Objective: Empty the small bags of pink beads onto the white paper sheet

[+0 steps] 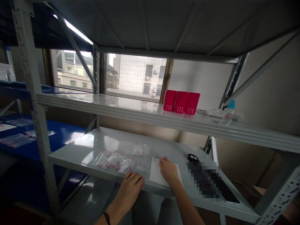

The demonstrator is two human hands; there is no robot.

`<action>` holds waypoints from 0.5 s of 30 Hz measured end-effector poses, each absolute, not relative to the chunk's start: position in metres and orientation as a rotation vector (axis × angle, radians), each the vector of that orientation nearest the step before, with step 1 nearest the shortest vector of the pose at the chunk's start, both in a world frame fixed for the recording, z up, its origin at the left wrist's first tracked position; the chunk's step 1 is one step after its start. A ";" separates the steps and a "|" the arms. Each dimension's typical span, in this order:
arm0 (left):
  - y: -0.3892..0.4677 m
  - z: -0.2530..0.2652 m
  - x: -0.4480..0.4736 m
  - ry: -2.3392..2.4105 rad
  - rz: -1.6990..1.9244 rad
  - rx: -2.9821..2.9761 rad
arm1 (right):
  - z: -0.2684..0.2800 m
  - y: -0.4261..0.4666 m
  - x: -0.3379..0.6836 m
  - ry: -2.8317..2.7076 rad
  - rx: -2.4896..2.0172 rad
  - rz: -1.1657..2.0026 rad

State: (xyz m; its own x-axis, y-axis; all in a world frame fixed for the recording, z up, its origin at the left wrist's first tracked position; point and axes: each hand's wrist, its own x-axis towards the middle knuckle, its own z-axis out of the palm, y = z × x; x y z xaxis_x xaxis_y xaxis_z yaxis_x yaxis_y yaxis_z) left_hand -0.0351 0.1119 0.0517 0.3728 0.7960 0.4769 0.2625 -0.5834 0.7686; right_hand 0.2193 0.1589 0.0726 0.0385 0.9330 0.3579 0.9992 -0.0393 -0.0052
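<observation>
My left hand [131, 189] is at the front edge of the grey shelf board, with its fingers bent and close together. Its fingertips are beside the flat zip bags [114, 161], which have red strips and small red pieces inside. Whether it grips anything is hidden. My right hand [169, 170] rests over a white sheet [156, 172], its fingers curled in; anything under them cannot be seen. A small clear zip bag [142, 168] with a red strip lies between the hands. Further back are more clear bags [140, 149].
A black roll [193, 158] lies right of the sheet, near a dark pixelated object [206, 179]. Three red boxes [181, 102] and a blue-capped bottle [230, 109] stand on the shelf above. A metal post [35, 103] rises at left, beside a blue surface [63, 131].
</observation>
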 end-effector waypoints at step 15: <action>0.037 0.064 -0.002 0.704 1.424 0.336 | 0.133 0.112 0.207 -1.556 -1.706 0.103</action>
State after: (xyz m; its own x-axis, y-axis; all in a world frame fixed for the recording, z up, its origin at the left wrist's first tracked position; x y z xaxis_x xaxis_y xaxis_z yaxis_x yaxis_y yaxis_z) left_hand -0.0021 0.0373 0.0645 -0.0081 0.9703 -0.2418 -0.7815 0.1447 0.6069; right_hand 0.2073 0.1123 0.1326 0.2381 0.8651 0.4416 0.7990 0.0841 -0.5954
